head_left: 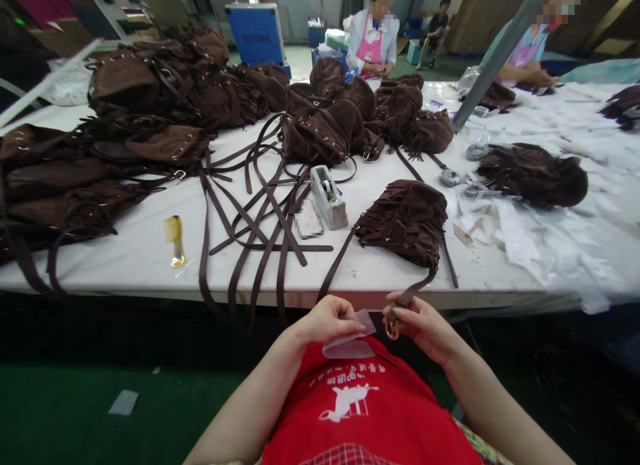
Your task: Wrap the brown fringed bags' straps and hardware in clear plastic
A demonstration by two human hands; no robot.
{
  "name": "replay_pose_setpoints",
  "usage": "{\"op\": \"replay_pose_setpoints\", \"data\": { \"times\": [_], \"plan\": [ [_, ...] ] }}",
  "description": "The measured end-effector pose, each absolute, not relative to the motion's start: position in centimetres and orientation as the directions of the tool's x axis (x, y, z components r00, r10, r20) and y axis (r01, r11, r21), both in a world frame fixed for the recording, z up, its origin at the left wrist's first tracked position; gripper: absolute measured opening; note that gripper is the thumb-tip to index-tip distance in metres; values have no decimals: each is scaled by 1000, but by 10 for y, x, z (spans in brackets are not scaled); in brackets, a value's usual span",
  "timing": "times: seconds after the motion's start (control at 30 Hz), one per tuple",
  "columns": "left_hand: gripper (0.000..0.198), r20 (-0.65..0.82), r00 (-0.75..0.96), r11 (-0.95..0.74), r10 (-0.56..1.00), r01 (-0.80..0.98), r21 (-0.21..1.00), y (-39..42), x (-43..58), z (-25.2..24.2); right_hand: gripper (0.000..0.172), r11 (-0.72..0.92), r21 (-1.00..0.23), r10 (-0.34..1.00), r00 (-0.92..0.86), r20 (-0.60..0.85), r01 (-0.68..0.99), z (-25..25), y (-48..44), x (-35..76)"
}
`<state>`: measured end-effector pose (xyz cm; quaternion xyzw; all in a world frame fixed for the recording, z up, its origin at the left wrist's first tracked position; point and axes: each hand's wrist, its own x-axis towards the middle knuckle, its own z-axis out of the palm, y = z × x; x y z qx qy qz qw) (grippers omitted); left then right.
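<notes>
My left hand (327, 320) pinches a small translucent piece of film (353, 338) just in front of my red apron. Beside it, my right hand (423, 321) grips the end of a brown strap (415, 291) with a gold clasp (391, 329) hanging at its tip. That strap runs up over the table edge to a brown fringed suede bag (405, 218) lying near the front of the white table (140, 251). Both hands are close together below the table's front edge.
A tape dispenser (327, 197) stands among loose brown straps (260, 218). A gold comb (174, 238) lies at the left. Heaps of brown bags (150, 105) fill the back left. White paper scraps (550, 238) and tape rolls (453, 177) cover the right. Other people sit across the table.
</notes>
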<state>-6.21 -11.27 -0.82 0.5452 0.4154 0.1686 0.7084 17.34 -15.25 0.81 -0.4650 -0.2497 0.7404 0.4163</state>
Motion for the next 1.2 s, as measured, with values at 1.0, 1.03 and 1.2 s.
{"op": "replay_pose_setpoints", "data": {
  "times": [1.0,1.03,1.2],
  "plan": [
    [34,-286,608,319,741,57,946,-124,-42,-11,24,-222,-881,969,2,-245,-418,-3,-160,159],
    [31,-206,601,231,772,37,972,-124,-40,-9,24,-222,-897,970,4,-242,-381,-5,-160,159],
    [29,-122,543,40,831,161,986,-126,-25,-11,25,-170,-971,984,24,-176,-167,-10,-160,160]
  ]
}}
